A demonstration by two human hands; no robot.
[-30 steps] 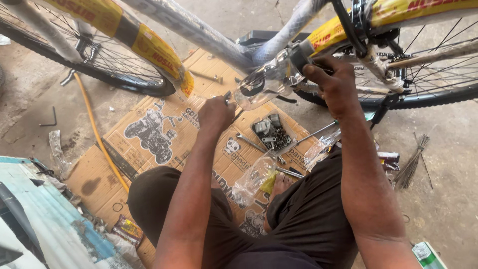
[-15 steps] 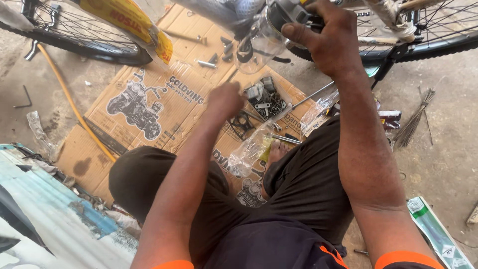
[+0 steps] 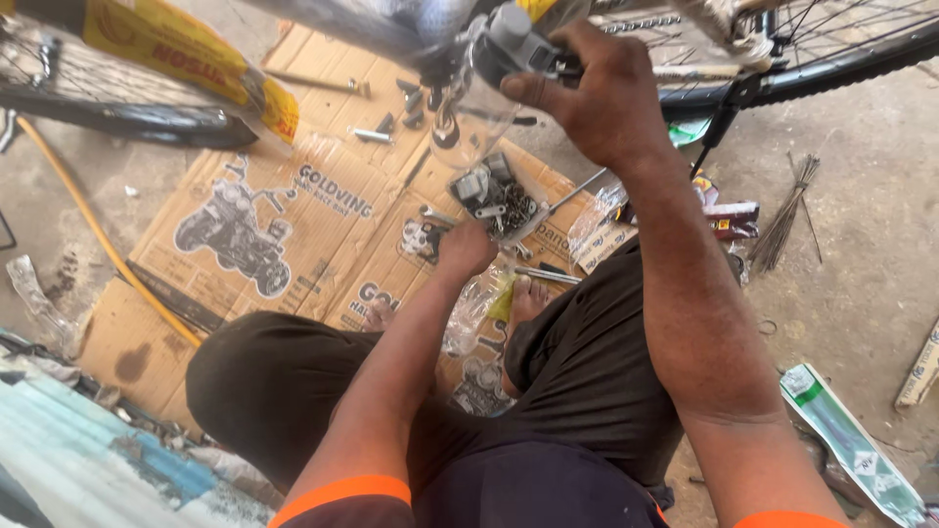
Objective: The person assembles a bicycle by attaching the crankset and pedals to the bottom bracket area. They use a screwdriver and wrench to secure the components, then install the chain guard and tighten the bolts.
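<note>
I sit cross-legged on the floor under a bicycle. My right hand (image 3: 592, 93) is raised and grips a grey metal part (image 3: 509, 44) on the bicycle's frame near the crank. My left hand (image 3: 466, 246) is lowered to the flattened cardboard (image 3: 293, 220) and rests closed beside a pile of small metal parts (image 3: 492, 196); whether it holds anything is hidden. The rear wheel (image 3: 831, 44) stands at the top right. A yellow-wrapped frame tube (image 3: 176, 54) crosses the top left.
Loose bolts and tools (image 3: 391, 122) lie on the cardboard. A yellow hose (image 3: 88, 230) runs along the left floor. Clear plastic bags (image 3: 469, 308) lie by my foot. A bundle of spokes (image 3: 787, 220) and a green packet (image 3: 846, 440) sit on the right.
My left hand has dropped from the bicycle frame down to the cardboard by the parts pile. My right hand stays on the frame part. The view has tilted downward.
</note>
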